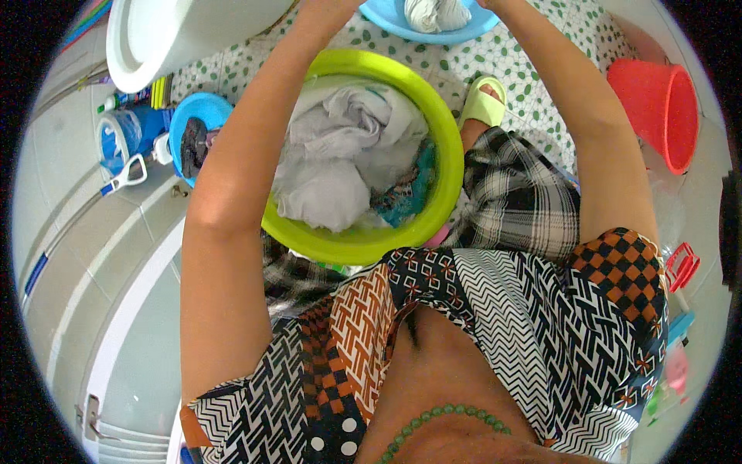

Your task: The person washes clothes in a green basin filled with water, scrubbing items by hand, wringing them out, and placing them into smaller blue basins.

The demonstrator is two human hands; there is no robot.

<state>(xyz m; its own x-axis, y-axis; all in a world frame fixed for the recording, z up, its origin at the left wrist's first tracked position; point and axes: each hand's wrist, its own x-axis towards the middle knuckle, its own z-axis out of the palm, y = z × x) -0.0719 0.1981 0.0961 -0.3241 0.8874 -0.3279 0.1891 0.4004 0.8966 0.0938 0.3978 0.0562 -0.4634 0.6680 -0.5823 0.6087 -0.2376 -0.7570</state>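
Note:
Only the lower edges of my left hand (349, 3) and my right hand (493, 3) show at the top of the picture. They are at opposite sides of a light blue basin (432, 36), close to its rim; their fingers are mostly cut off. A wrung, whitish bundle of cloth (436, 14) lies in that basin. Below it, between my forearms, stands a lime-green tub (451, 168). Inside are wet light-grey cloth (330, 185) and a teal patterned cloth (408, 194), partly under water.
A large white bucket (197, 35) is at upper left. Beyond my left arm are a blue bowl with dark cloth (194, 145), a blue container (127, 136) and a white-and-blue handle (124, 177). A red bucket (652, 110) lies tilted at right on pebble-patterned tiles (533, 58).

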